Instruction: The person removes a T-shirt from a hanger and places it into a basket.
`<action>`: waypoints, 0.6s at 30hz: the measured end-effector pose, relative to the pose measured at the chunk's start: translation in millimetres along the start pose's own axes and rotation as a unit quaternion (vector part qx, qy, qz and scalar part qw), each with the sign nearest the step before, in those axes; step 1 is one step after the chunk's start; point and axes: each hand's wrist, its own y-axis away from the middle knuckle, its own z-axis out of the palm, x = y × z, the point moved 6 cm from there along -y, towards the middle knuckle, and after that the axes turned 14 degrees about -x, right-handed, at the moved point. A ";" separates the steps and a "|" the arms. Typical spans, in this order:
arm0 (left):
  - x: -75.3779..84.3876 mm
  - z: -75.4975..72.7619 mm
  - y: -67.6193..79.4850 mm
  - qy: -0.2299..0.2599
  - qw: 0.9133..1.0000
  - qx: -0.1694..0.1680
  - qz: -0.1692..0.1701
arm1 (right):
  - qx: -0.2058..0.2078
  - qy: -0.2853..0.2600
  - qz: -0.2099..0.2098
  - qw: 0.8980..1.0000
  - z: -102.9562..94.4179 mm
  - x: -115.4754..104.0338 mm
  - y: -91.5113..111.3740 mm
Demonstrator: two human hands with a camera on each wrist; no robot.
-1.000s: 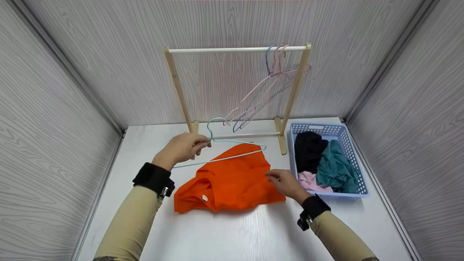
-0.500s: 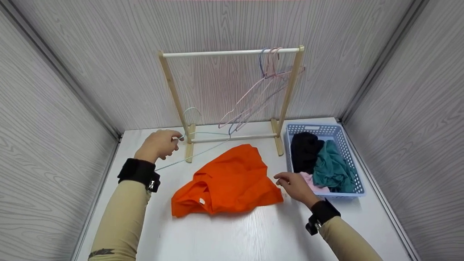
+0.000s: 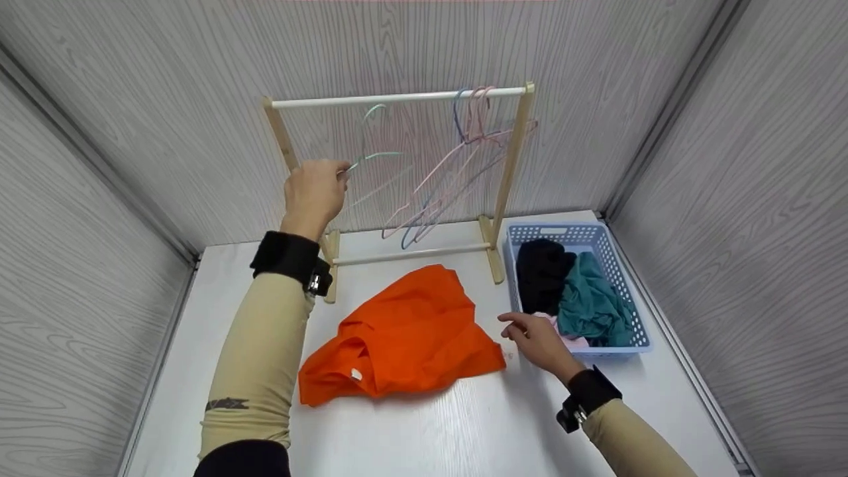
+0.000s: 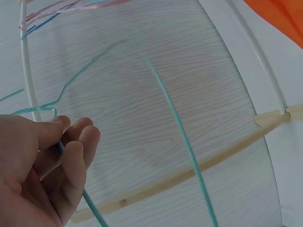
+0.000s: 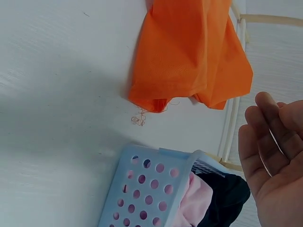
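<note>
My left hand (image 3: pixel 315 192) pinches a mint-green wire hanger (image 4: pixel 176 116) near the base of its hook, raised in front of the rack's white rail (image 3: pixel 397 98). In the head view the hook's curve shows just below that rail. An orange garment (image 3: pixel 404 338) lies crumpled on the table, a small white tag near its left end. My right hand (image 3: pixel 540 341) holds nothing; its fingers are relaxed between the garment and the basket's front corner. Loose orange threads (image 5: pixel 138 118) trail by the garment's edge in the right wrist view.
Pink and blue hangers (image 3: pixel 440 172) hang bunched at the rail's right end, beside the wooden post (image 3: pixel 511 165). At the right stands a blue perforated basket (image 3: pixel 619 258) with black cloth (image 3: pixel 540 275), teal cloth (image 3: pixel 593 305) and pink cloth in it. Grey wood-grain walls enclose the table.
The left hand has moved left, then up with the mint-green hanger, from over the orange garment to near the rail. The right hand has drawn back slightly from the garment towards the basket.
</note>
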 end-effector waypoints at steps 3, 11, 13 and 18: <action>15.6 -3.6 -15.5 0.011 1.000 0.004 -0.010 | 0.015 -0.003 0.009 1.000 -4.4 4.2 3.5; 41.9 5.8 -41.0 0.030 0.998 0.043 -0.018 | -0.001 -0.051 0.030 0.998 -2.0 18.6 11.6; 47.4 10.5 -45.2 0.037 0.998 0.050 -0.015 | -0.001 -0.066 0.038 0.997 -1.0 22.8 15.0; 61.0 21.0 -53.8 0.038 0.997 0.062 -0.002 | -0.003 -0.078 0.061 0.995 3.7 33.0 23.1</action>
